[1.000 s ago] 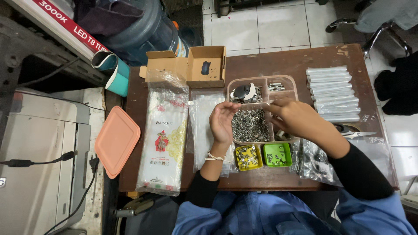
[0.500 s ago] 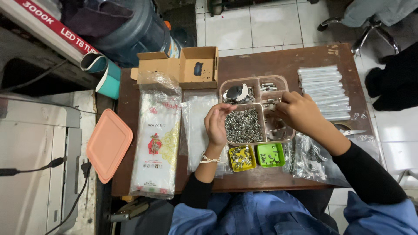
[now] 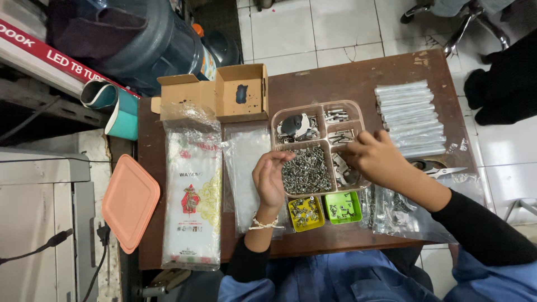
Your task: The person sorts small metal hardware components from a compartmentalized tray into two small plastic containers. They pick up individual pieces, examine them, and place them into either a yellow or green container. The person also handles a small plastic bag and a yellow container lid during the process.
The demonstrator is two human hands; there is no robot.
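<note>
Near the front edge of the brown wooden tabletop [image 3: 335, 84], both hands work over a clear plastic divided tray [image 3: 278, 116] of small metal parts. The left hand [image 3: 269, 180] curls its fingers at the big compartment's heap of silvery screws [image 3: 306, 170]; what it pinches, I cannot tell. The right hand [image 3: 376, 158] reaches into the right compartments, its grip hidden. A stack of clear narrow bags [image 3: 411, 117] lies at the right edge, filled clear bags [image 3: 394, 210] sit at the front; much hardware looks unsorted.
</note>
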